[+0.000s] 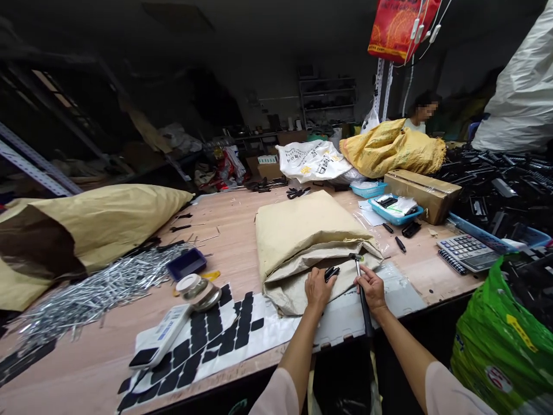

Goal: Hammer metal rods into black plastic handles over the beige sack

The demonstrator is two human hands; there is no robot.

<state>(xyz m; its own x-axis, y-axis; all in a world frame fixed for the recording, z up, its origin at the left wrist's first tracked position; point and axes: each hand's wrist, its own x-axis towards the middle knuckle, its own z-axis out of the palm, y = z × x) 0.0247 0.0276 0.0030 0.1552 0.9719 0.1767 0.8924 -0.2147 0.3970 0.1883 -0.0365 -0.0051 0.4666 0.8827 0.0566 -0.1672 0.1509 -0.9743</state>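
Note:
My right hand (372,290) is closed round a long black-handled tool (365,308) with a silver shaft. The tool's small dark head stands over the mouth of a folded tan sack (298,230), and its handle runs down past the table edge. At the sack's front edge, my left hand (318,287) is closed on small black parts (332,273) that stick out past the fingers; their exact kind is too small to make out. The sack lies flat on the table, its open side facing me.
Loose metal rods (103,288) pile up at the left beside another tan sack (103,225). Black stickers (207,328), a white device (162,337) and a jar (201,291) lie nearer. A calculator (469,252), blue basket (395,210), cardboard box (423,193) and green bag (496,340) stand right. A person (419,118) sits behind.

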